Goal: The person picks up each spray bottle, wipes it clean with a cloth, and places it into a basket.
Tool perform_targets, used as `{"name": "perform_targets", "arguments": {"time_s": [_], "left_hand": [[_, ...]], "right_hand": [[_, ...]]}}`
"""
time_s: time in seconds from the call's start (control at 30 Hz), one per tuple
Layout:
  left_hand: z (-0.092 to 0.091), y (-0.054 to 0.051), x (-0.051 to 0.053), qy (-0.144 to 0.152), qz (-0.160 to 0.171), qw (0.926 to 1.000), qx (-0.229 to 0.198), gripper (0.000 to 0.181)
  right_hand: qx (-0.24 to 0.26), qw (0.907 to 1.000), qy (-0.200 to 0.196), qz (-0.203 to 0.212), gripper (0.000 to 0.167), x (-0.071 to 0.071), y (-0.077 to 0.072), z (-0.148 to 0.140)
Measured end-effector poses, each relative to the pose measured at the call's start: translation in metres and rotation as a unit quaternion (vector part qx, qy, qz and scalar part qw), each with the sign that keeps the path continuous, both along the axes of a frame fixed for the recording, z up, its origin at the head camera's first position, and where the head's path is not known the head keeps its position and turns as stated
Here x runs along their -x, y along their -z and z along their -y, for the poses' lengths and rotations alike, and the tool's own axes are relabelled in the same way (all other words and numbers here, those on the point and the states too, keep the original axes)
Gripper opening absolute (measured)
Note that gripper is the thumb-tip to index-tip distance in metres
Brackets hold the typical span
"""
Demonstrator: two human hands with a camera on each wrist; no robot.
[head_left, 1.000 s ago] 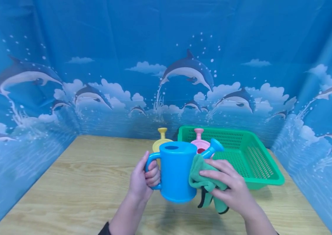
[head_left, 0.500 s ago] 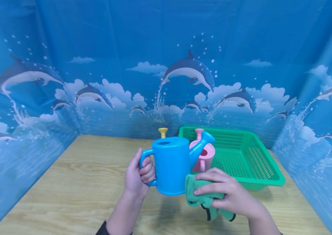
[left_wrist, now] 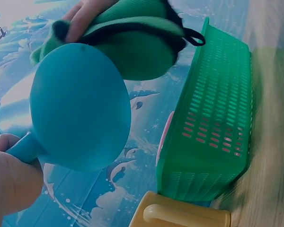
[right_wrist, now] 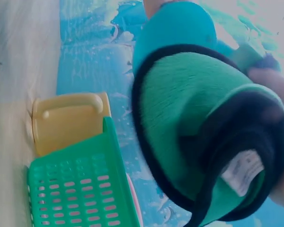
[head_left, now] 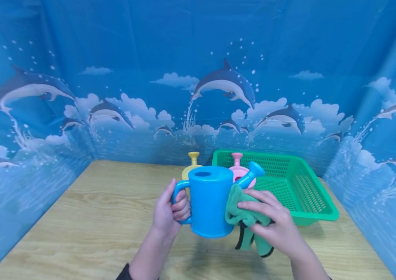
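The left hand grips the handle of a blue watering can, holding it upright above the table. A bunched green cloth with dark edging is held in the right hand against the can's right side, just below the spout. From the left wrist, the can's round bottom shows, with the left hand at its handle. In the right wrist view the cloth hangs in loose folds and covers part of the can.
A green basket stands at the back right of the wooden table, with a pink watering can in its left part. To its left is a yellow watering can, partly behind the blue one. A dolphin-print curtain surrounds the table.
Over the last half second, the blue can has moved slightly right and down, while the right hand has raised the cloth from near its base to its side below the spout.
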State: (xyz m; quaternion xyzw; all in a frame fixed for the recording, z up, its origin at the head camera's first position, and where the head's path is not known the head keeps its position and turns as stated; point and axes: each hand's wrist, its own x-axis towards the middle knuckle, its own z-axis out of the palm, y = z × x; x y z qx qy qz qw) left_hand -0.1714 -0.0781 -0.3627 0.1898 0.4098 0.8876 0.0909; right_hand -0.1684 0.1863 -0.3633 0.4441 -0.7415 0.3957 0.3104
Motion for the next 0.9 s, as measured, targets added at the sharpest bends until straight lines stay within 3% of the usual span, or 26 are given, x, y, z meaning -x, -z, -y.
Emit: {"name": "perform_targets", "arguments": {"time_s": [0.13, 0.27, 0.37, 0.5, 0.67, 0.8, 0.9], "left_hand": [[-0.005, 0.001, -0.002, 0.000, 0.000, 0.9999, 0.015, 0.052], [-0.010, 0.001, -0.005, -0.024, 0.006, 0.9993, 0.028, 0.051], [-0.010, 0.001, -0.005, -0.051, 0.015, 0.9983, 0.025, 0.051], [-0.006, -0.001, -0.004, -0.075, 0.016, 0.9971, 0.005, 0.051], [0.001, -0.002, -0.002, -0.083, 0.003, 0.9960, -0.034, 0.054], [0.005, -0.003, -0.002, -0.089, -0.012, 0.9946, -0.052, 0.055], [0.007, -0.003, -0.002, -0.083, -0.022, 0.9943, -0.063, 0.055]], "right_hand": [[0.051, 0.9928, 0.101, 0.038, 0.060, -0.004, -0.002, 0.006], [0.069, 0.9841, 0.146, 0.074, 0.058, -0.004, -0.001, 0.010], [0.053, 0.9859, 0.128, 0.093, 0.060, -0.004, 0.001, 0.011], [0.013, 0.9913, 0.076, 0.106, 0.064, -0.003, 0.002, 0.009], [-0.045, 0.9909, 0.032, 0.122, 0.066, -0.004, 0.004, 0.006], [-0.074, 0.9922, -0.006, 0.100, 0.068, -0.002, 0.005, 0.003], [-0.088, 0.9897, -0.031, 0.109, 0.067, 0.000, 0.005, -0.001]]}}
